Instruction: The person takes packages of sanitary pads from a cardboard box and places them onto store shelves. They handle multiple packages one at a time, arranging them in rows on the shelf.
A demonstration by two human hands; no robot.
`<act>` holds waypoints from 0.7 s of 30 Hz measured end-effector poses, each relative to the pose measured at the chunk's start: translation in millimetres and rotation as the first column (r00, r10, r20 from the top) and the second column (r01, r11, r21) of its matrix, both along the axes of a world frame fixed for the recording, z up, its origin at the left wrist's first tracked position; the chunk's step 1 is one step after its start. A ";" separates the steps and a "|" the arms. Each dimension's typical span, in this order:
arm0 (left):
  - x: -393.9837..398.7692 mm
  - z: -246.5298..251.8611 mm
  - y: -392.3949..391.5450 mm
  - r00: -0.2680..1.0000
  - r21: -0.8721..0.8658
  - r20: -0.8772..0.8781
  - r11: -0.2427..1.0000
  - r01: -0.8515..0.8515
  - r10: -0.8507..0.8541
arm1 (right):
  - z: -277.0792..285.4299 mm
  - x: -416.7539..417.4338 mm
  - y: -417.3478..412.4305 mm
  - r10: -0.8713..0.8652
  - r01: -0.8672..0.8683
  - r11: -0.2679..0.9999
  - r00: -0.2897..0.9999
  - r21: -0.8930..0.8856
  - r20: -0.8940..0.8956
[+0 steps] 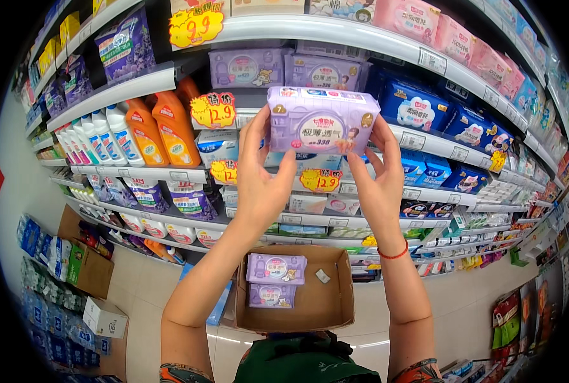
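Observation:
Between my two hands is a purple plastic-wrapped pack of sanitary pads, raised in front of the shelves. My left hand grips its left end, thumb below the front face. Its right end is held by my right hand, which has a red cord at the wrist. Just behind the held pack, more purple packs stand on a shelf. Below my hands an open cardboard box contains two purple packs at its left side and a small whitish scrap.
White shelf edges with price tags run across. Orange cleaner bottles stand left of my hands, dark blue packs to the right. Yellow price signs stick out from the shelves. Bottled-water packs sit on the floor at left.

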State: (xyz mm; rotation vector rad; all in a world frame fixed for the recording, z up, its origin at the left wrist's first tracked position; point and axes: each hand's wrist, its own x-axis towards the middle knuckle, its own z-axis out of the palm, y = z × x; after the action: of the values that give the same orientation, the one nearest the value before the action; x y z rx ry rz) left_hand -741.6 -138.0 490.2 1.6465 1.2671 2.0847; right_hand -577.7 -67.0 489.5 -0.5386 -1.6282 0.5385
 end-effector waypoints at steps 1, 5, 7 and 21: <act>0.7 -6.0 -7.4 1.000 -0.006 -0.008 1.000 -0.012 0.012 | -5.4 0.8 -6.3 0.012 -0.012 1.000 1.000 -0.015 -0.001; 4.6 -29.5 -31.9 1.000 -0.055 -0.015 0.998 -0.026 0.025 | -29.8 4.7 -27.9 0.062 -0.063 0.995 0.998 -0.082 -0.014; 7.2 -43.0 -44.7 1.000 -0.104 -0.004 0.994 -0.021 0.021 | -44.4 7.3 -38.4 0.073 -0.073 0.987 0.997 -0.144 -0.008; 11.0 -149.9 -123.9 0.995 -0.397 0.103 0.918 0.027 0.015 | -161.9 15.1 -104.7 0.142 -0.124 0.843 0.990 -0.523 -0.006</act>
State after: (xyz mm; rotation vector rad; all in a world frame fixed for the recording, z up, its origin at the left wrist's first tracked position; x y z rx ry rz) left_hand -730.6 -261.9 340.3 1.3414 1.5235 1.7317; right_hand -562.5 -171.7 327.5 -0.8415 -1.5516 1.1009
